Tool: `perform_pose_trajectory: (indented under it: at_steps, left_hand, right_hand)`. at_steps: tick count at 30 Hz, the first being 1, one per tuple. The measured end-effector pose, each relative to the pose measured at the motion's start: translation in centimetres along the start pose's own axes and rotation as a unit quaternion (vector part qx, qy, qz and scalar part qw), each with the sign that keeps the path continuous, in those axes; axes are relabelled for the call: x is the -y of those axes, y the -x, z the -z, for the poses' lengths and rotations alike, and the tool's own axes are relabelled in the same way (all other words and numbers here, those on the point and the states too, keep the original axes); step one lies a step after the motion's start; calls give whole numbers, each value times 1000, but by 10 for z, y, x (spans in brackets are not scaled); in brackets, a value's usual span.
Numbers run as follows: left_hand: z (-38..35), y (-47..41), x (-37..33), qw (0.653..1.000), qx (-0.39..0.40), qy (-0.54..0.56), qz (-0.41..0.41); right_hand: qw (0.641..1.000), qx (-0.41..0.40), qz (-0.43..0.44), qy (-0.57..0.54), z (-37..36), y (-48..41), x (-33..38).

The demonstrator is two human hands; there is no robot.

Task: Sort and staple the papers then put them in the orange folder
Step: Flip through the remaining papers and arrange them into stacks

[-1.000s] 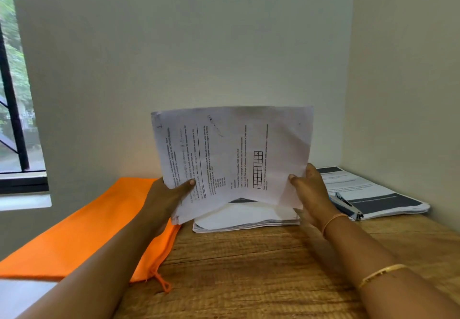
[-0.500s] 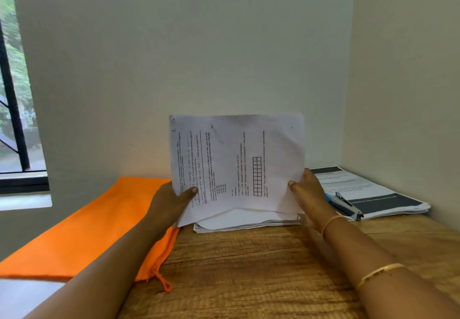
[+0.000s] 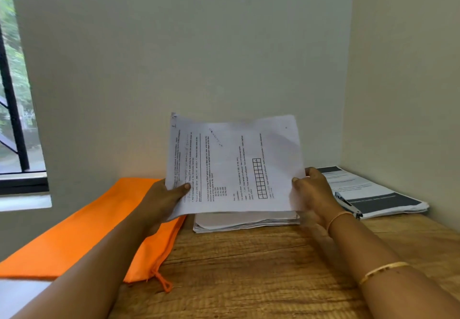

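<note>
I hold a printed white sheaf of papers (image 3: 234,164) upright, turned sideways, above a flat pile of white papers (image 3: 246,221) on the wooden table (image 3: 249,269). My left hand (image 3: 161,199) pinches its left lower edge, thumb on the front. My right hand (image 3: 316,191) grips its right lower edge. The orange folder (image 3: 82,229), a fabric pouch with a zip pull, lies flat at the left. A stapler (image 3: 346,203) with a blue body rests to the right, partly hidden behind my right wrist.
A second stack of printed papers with dark bands (image 3: 373,191) lies in the back right corner against the walls. A window (image 3: 15,94) is at the far left. The table's near part shows bare wood.
The held papers have come down and narrowed in view, their lower edge now close to the flat pile. Both hands have kept their hold and dropped slightly.
</note>
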State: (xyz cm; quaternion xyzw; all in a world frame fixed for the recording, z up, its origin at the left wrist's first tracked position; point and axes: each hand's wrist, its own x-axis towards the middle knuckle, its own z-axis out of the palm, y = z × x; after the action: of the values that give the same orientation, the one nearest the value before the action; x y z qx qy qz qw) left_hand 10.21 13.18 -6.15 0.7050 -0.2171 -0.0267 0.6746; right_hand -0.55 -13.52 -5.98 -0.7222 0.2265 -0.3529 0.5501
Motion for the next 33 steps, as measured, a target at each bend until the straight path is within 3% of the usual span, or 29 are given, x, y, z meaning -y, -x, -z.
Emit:
perform_pose_trajectory:
  at_steps: [3,7,10,13,15,22,28,30,33]
  left_hand:
    - [4,-3,0,998,-3,54,42]
    - [2,-7,4,991,-54,106,67]
    - [-8,-8,5,983,-86,151,63]
    - [-24,-2,2,977,-91,184,58]
    - [-36,3,-2,975,-75,202,60]
    - [-51,13,-8,969,8,235,76]
    - [-19,-1,-7,944,-37,321,72]
    - [-7,-5,-9,953,-44,294,64]
    - [0,-5,-9,985,-27,155,66]
  right_hand:
    - [1000,1,-19,-11,3,-2,0]
    - [977,30,-100,-185,-3,7,1]
    - [959,114,-110,-235,-12,22,12]
    - [946,226,-104,-206,-28,40,21]
    - [945,258,-86,-182,-43,49,23]
    - [960,195,-59,-190,-50,47,24]
    - [985,136,-11,-102,-31,36,23]
    - [991,107,0,-78,-24,31,23]
    - [998,57,16,-17,-16,25,22]
